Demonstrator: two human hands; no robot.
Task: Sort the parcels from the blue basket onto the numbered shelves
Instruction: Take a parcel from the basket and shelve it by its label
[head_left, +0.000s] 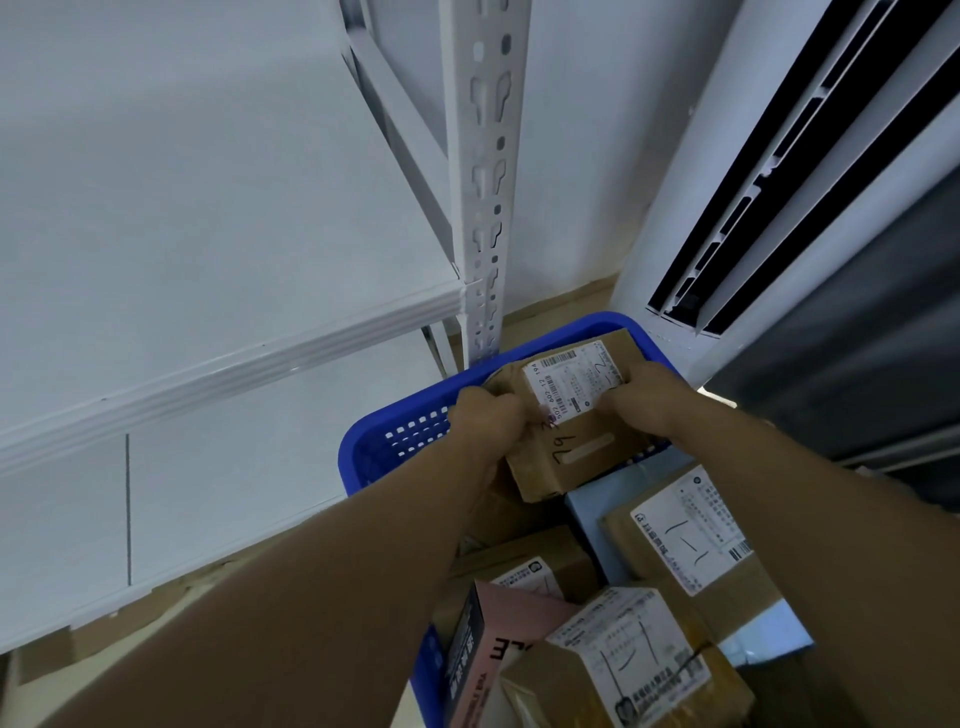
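brown parcel gripped over the blue basket

brown cardboard fills the middle of the frame: you hold 1 parcel (571, 421) with both hands above the far end of the blue basket (374, 447). your left hand (485, 423) is curled around the parcel's left edge, fingers closed on it. your right hand (644, 402) clamps the right side, thumb lying across the white shipping label (571, 382). the label faces up, with a handwritten 2 near its right end, and "79" is scrawled on the bare cardboard below it.

lower in the frame, the basket holds more parcels: a flat brown one with a large label (691, 535) at the right, a small box with a white label (628, 660) at the bottom centre, and a pink and black carton (483, 654) just left of it, tilted.

white metal shelves (234, 332) fill the left of the frame, their slotted upright post (485, 182) rising just behind the basket. a white air conditioner (769, 171) stands at the upper right.
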